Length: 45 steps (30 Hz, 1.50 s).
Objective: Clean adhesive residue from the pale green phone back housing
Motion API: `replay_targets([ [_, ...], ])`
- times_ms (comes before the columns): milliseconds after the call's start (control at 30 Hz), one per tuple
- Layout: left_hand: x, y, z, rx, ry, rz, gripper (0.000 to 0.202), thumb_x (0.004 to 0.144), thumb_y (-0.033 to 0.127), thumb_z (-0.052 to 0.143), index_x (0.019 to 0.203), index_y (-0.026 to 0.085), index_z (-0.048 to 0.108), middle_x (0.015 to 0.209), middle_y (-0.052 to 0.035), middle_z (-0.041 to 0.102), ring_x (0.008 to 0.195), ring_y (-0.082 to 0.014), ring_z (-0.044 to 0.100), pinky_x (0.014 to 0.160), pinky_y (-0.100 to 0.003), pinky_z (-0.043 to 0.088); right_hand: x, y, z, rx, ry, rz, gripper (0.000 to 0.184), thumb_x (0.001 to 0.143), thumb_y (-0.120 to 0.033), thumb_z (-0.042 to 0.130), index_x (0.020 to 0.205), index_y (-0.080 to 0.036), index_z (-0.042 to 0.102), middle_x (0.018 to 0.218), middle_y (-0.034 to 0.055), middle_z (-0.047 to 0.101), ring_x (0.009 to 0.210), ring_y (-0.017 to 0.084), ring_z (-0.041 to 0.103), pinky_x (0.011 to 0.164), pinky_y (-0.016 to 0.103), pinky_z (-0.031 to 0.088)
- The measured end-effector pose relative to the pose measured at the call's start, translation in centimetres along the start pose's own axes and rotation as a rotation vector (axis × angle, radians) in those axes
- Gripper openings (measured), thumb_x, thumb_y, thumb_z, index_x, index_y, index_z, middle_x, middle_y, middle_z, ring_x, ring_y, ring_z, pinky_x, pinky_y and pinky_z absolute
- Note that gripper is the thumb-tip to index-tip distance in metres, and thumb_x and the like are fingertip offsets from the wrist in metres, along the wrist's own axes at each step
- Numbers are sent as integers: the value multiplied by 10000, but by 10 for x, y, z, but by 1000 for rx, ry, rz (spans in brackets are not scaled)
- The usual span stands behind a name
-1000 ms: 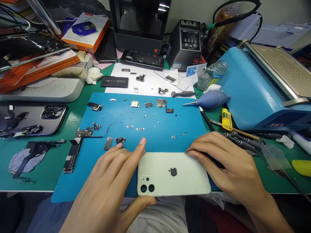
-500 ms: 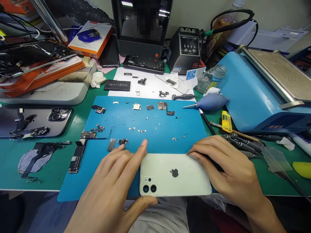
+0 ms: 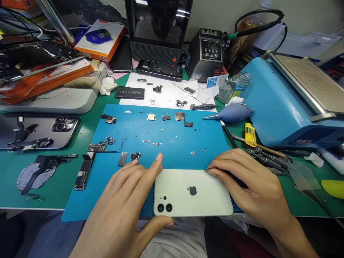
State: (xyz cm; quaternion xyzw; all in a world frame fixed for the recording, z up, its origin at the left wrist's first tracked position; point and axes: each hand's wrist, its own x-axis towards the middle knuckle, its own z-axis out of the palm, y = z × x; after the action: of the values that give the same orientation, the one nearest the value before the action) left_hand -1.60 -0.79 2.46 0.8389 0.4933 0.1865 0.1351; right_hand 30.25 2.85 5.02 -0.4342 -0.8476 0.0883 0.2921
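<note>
A white phone [image 3: 192, 193] lies back-up on the near edge of a blue work mat [image 3: 161, 139], its twin camera lenses at the lower left. My left hand [image 3: 126, 200] grips the phone's left end, index finger along the top edge and thumb under the bottom edge. My right hand [image 3: 252, 186] rests at the phone's upper right corner and pinches a thin dark tool whose tip touches the phone's top edge. Small screws, metal shields and flex parts lie scattered over the mat beyond the phone.
A logic board [image 3: 83, 173] lies at the mat's left edge, a second phone [image 3: 37, 130] further left. A blue dust blower [image 3: 233, 111], yellow lighter [image 3: 250, 134] and several tools lie to the right, beside a blue machine [image 3: 290, 96]. A soldering station [image 3: 205, 53] stands behind.
Only the view shifted slightly. Both hands and the phone kept their places on the mat.
</note>
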Motion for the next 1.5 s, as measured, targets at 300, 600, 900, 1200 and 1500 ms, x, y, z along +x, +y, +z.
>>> replay_targets([
  [300, 0, 1, -4, -42, -43, -15, 955, 1157, 708, 594, 1894, 404, 67, 1471, -7, 799, 1421, -299, 725, 1244, -464, 616, 6, 1, -1, -40, -48, -26, 80, 1148, -125, 697, 1156, -201, 723, 1068, 21, 754, 992, 142, 694, 916, 293, 565],
  [600, -1, 11, 1, -83, -18, -86, 857, 1194, 682, 509, 1888, 427, 74, 1473, -16, 779, 1464, -302, 696, 1311, -492, 554, 6, 0, -4, -117, -41, -59, 113, 1124, -101, 701, 1160, -205, 725, 1071, 32, 775, 950, 170, 735, 880, 331, 598],
  [900, 0, 5, -2, -61, -61, -68, 930, 1169, 700, 575, 1883, 426, 47, 1497, -4, 773, 1462, -298, 688, 1281, -489, 582, 5, 0, -6, -78, -48, -45, 86, 1144, -133, 687, 1165, -208, 724, 1085, 37, 765, 991, 168, 729, 895, 318, 601],
  [1200, -1, 11, 3, -100, -48, -82, 848, 1206, 648, 504, 1888, 405, 63, 1487, -41, 763, 1458, -316, 685, 1291, -510, 559, 5, 0, -5, -88, -48, -51, 95, 1143, -129, 681, 1163, -218, 705, 1075, 32, 763, 969, 169, 720, 863, 332, 602],
  [1500, 4, 4, -4, -93, -85, -2, 963, 1176, 601, 627, 1890, 353, 30, 1480, -51, 763, 1417, -296, 712, 1329, -504, 552, 11, -4, 1, -72, -48, -64, 116, 1129, -122, 687, 1168, -229, 708, 1060, 35, 777, 933, 192, 741, 841, 356, 613],
])
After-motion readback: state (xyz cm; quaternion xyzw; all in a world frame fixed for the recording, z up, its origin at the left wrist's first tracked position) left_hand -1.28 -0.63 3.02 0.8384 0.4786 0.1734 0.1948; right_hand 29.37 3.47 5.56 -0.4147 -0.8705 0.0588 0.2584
